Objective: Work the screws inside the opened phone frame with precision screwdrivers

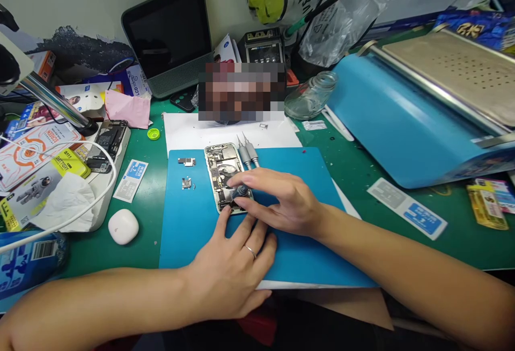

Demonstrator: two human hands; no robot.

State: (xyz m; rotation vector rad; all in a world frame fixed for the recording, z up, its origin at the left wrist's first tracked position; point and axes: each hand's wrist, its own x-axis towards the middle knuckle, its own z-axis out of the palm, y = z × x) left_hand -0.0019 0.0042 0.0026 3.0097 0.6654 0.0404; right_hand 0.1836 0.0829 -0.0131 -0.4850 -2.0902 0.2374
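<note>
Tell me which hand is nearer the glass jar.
Right. The right hand is this side of the jar, by the phone; the left hand is farther back and left.

Indoor light, moderately bright; source not visible. Sheen on blue roller casing. Soft shadows beneath hands. Wide-angle bowing toward edges. Pixelated block, upper centre. Fine print soft.
</note>
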